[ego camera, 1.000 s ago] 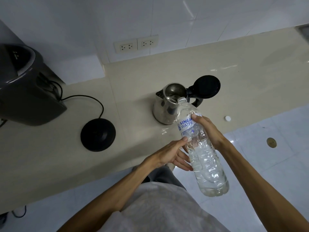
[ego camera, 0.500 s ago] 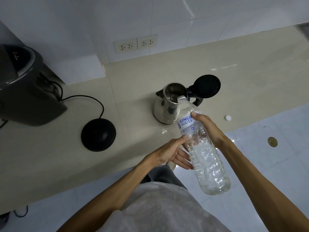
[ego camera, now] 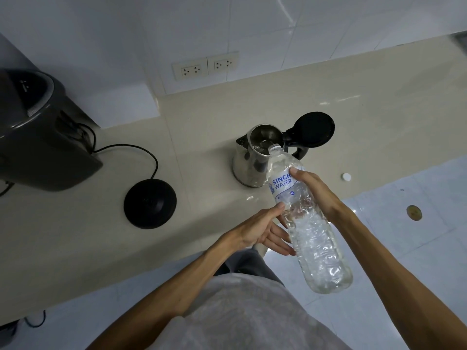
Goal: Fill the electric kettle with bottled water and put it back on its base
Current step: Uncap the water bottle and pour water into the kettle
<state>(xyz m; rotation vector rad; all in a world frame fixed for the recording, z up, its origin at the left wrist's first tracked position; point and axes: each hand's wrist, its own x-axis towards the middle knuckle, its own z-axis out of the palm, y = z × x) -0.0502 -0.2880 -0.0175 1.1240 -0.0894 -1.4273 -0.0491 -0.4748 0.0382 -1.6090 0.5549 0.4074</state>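
1. While the pour is the step in hand, the broad cream stone table point(ego camera: 379, 102) carries everything the task needs, running from the white tiled wall to its front edge above the pale floor.
2. The big dark grey appliance point(ego camera: 38, 130) stands at the table's far left, well apart from the work and no obstacle.
3. The clear plastic water bottle with a blue-and-white label point(ego camera: 305, 218) is tilted neck-down, its open mouth at the rim of the shiny steel electric kettle point(ego camera: 249, 160); water is left in the bottle's raised end.
4. The kettle stands on the table to the right of its base, its black round lid point(ego camera: 313, 128) hinged back and open.
5. The black round base point(ego camera: 149, 203), with its cord trailing left, sits empty; I judge the next move calls for steady tipping until the kettle is full, then shutting the lid and carrying the kettle left onto it.
6. The right hand point(ego camera: 316, 192) is wrapped around the bottle at its label.
7. The left hand point(ego camera: 262, 229) is spread, thumb touching the bottle's side and fingers under it, steadying it.
8. A small white bottle cap point(ego camera: 345, 176) lies right of the kettle, clear of the path.
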